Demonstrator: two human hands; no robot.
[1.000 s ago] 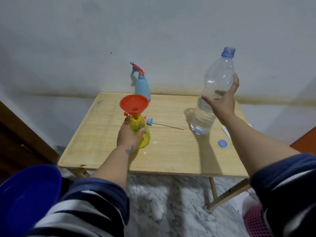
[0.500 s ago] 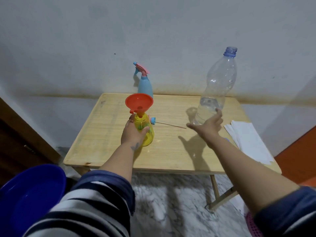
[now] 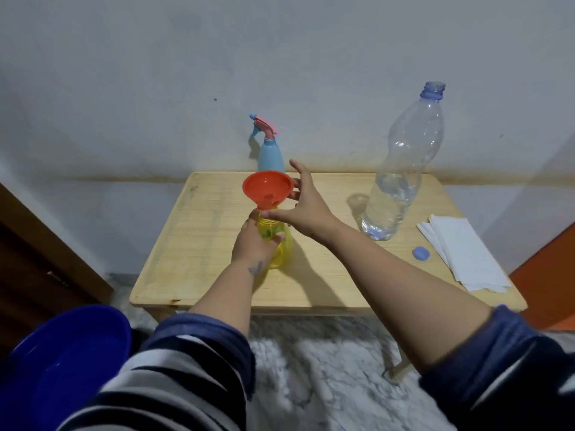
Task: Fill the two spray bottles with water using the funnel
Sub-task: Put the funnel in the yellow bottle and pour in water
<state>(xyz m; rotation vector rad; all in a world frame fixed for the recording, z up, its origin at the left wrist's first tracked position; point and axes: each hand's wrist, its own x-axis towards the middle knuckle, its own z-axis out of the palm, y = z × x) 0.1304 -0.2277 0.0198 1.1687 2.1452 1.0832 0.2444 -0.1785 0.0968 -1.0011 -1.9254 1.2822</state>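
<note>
An orange funnel (image 3: 267,188) stands in the neck of a yellow spray bottle (image 3: 284,250) near the middle of the wooden table (image 3: 193,244). My left hand (image 3: 253,244) is closed around that bottle's upper part. My right hand (image 3: 306,206) is spread around the funnel's right side, fingertips at its rim and thumb by its stem. A light blue spray bottle (image 3: 270,154) with a pink trigger head stands at the back edge. A large clear water bottle (image 3: 401,169), uncapped and about a third full, stands at the right. The yellow bottle's loose spray head is hidden behind my right hand.
The water bottle's blue cap (image 3: 421,253) lies on the table near a stack of white paper napkins (image 3: 463,253) at the right edge. A dark blue basin (image 3: 62,362) sits low at my left. A wall runs right behind the table.
My right hand let go of the water bottle, which now stands alone, and moved left to the funnel. My left hand kept its hold on the yellow bottle.
</note>
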